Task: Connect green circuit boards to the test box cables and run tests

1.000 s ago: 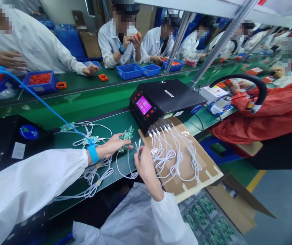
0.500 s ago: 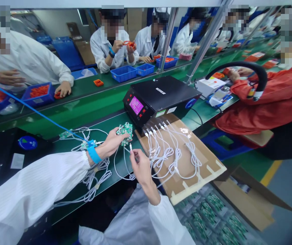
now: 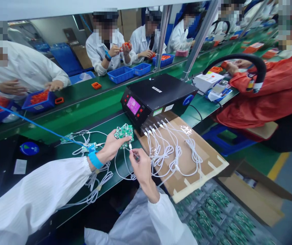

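My left hand (image 3: 112, 144), with a blue wrist strap (image 3: 95, 160), is closed on green circuit boards (image 3: 125, 130). Pinched in my right hand (image 3: 141, 164) is a white USB cable plug (image 3: 130, 145), its tip at the lower edge of the boards; whether it is fully seated I cannot tell. Behind the boards stands a black tester box (image 3: 158, 93) with a lit pink screen (image 3: 133, 105). Several white cables (image 3: 163, 149) run from its front across a cardboard sheet (image 3: 202, 154). More boards (image 3: 90, 147) with coiled white cables lie left of my left hand.
A second black box (image 3: 15, 163) stands at left. Trays of circuit boards (image 3: 212, 207) and an open carton (image 3: 253, 194) sit below at right. Across the green line, co-workers handle orange parts beside blue bins (image 3: 120, 75). A person in red (image 3: 268, 78) works at right.
The plug in my right hand has moved up to meet the boards' edge. Across the line, the left co-worker's hand has left an orange part and moved to the bin. The view has shifted slightly.
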Demonstrator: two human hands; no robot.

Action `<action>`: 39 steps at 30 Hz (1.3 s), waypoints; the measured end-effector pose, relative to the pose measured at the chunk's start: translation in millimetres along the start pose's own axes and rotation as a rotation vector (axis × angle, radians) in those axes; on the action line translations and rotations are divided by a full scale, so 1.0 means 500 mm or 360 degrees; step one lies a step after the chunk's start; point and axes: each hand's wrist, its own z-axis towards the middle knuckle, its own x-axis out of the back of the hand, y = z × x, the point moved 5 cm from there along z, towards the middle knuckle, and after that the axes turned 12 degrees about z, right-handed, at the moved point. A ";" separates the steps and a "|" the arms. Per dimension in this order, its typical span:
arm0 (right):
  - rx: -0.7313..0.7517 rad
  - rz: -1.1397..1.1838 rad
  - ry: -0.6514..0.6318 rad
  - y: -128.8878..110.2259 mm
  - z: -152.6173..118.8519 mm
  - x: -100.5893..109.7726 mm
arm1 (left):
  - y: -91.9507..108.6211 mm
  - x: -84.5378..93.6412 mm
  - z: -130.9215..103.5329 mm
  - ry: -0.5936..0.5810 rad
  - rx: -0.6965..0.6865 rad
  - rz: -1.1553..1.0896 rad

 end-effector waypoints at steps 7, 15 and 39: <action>0.0056 -0.0079 0.0057 -0.004 0.001 0.001 | 0.009 0.002 -0.010 0.0058 -0.0006 0.0055; 0.0045 -0.0031 0.0080 0.006 -0.004 -0.009 | -0.025 -0.002 -0.007 0.0029 -0.0260 0.0060; -0.0415 0.0547 -0.0053 0.051 0.052 0.088 | -0.016 0.007 0.022 0.0268 -0.0448 0.0499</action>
